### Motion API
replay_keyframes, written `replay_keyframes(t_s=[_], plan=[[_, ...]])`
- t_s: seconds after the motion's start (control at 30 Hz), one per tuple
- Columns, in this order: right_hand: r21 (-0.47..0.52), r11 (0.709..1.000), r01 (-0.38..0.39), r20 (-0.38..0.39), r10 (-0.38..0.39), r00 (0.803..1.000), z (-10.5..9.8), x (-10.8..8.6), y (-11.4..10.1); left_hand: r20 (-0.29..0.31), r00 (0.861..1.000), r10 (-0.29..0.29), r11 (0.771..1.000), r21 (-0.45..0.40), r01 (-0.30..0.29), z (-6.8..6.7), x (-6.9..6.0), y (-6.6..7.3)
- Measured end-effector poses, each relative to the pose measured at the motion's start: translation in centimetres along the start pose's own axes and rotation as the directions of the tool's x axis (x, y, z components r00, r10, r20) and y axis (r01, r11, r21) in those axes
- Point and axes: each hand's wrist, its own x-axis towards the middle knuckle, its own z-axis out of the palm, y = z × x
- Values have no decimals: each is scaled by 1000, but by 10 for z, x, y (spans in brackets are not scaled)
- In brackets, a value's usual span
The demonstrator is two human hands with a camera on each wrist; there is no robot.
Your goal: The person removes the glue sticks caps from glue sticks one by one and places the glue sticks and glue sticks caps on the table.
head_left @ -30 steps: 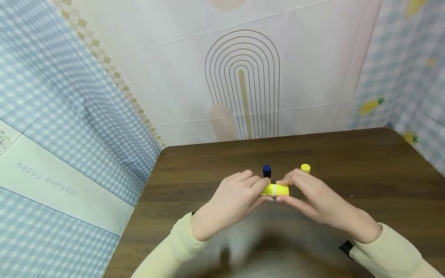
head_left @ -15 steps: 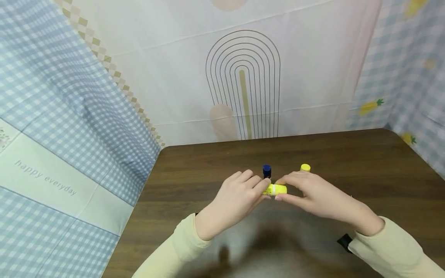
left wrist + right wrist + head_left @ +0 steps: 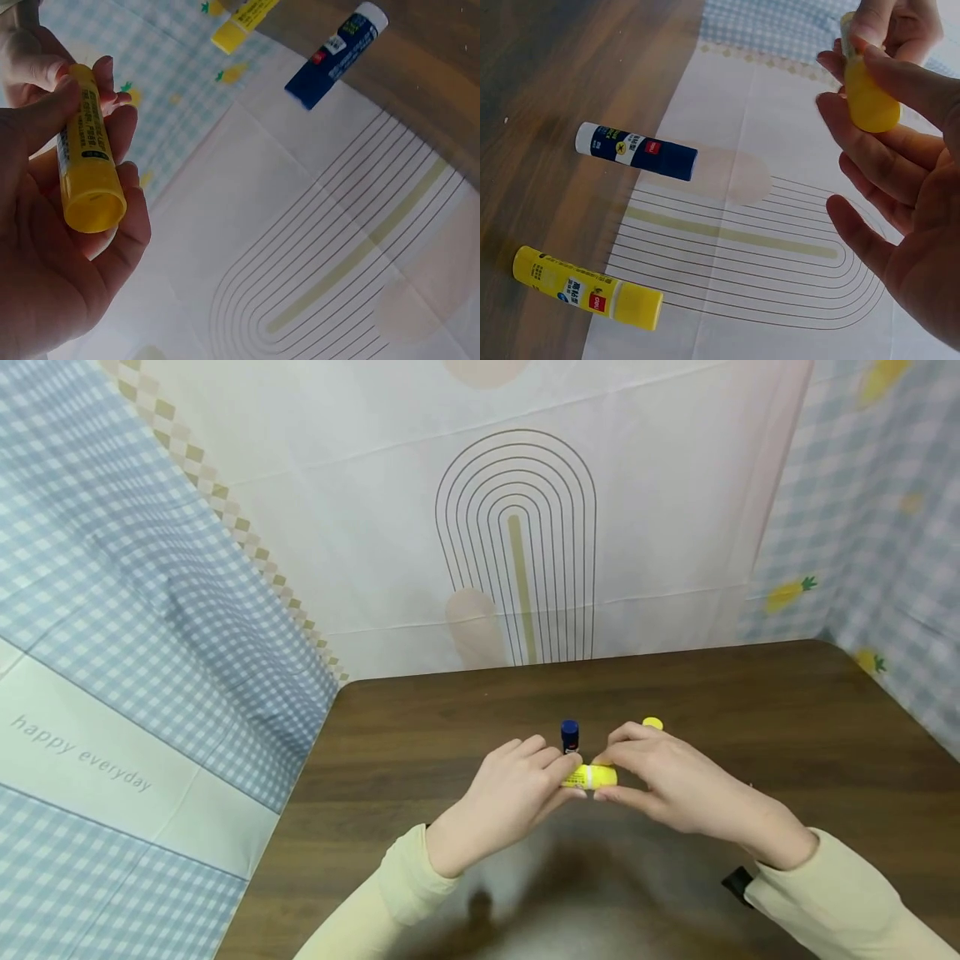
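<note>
A yellow glue stick (image 3: pixel 589 777) lies sideways between both hands, above the table. My left hand (image 3: pixel 513 789) grips its printed body between thumb and fingers; the hollow-looking yellow end of the glue stick (image 3: pixel 91 191) faces the left wrist camera. My right hand (image 3: pixel 675 781) pinches the other end, the smooth yellow cap (image 3: pixel 874 101), with thumb and fingertips. A white band shows beside the cap in the head view. Just behind the hands stands a blue glue stick (image 3: pixel 570 735) upright. Another yellow glue stick (image 3: pixel 589 289) stands behind the right hand, mostly covered by it in the head view.
The dark wooden table (image 3: pixel 435 714) reaches back to a white cloth (image 3: pixel 375 552) printed with arch lines. Blue checked cloth (image 3: pixel 165 610) hangs at the left, and more checked cloth with pineapples (image 3: pixel 862 527) is on the right.
The head view has shifted slightly. Both hands stay at the yellow glue stick; the right hand's fingers and wrist have altered their pose a little around the cap. The standing glue sticks keep their places.
</note>
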Motion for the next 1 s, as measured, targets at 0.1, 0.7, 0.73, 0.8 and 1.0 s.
replay_keyframes(t_s=[0.1,0.7,0.73,0.8,1.0], plan=[[-23,1000,22,3,-22,1000,0,-1,1,38,999,-2,1000,-24,3,3,0,-1],[38,996,-85,153,78,985,-5,1,5,107,994,-10,997,-81,19,7,0,-2],[46,995,-93,162,84,983,-6,2,5,105,994,-14,997,-74,22,7,0,-2],[54,993,-102,170,91,981,-5,1,6,99,995,-24,998,-61,31,7,0,-2],[77,994,-77,131,66,989,-1,1,8,64,998,-21,999,-40,24,6,1,-3]])
